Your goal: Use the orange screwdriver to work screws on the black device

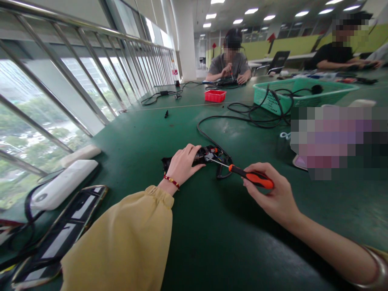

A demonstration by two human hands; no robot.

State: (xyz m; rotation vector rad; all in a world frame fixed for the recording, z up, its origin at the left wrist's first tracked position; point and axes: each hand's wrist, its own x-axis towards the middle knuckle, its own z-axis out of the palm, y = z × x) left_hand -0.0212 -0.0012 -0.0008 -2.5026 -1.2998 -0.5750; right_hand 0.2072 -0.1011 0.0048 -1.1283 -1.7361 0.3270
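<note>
My left hand (183, 163) is closed around a black corded device (198, 157) lying on the green table, its inside exposed. Small grey and orange parts and thin wires show at the device's right end, where a black cord (212, 141) leaves it. In my right hand (274, 190) is a screwdriver (253, 176) with an orange and black handle, held between thumb and fingers. Its thin metal shaft points left, and the tip reaches the grey part in the device. Whether the tip sits in a screw is too small to tell.
A green basket (274, 95) with black cables stands back right, near a small red tray (215, 95). A phone (68, 230) and a white power bank-like object (65, 184) lie left by the metal railing (81, 36). Two people sit farther back, one (230, 60) across the table.
</note>
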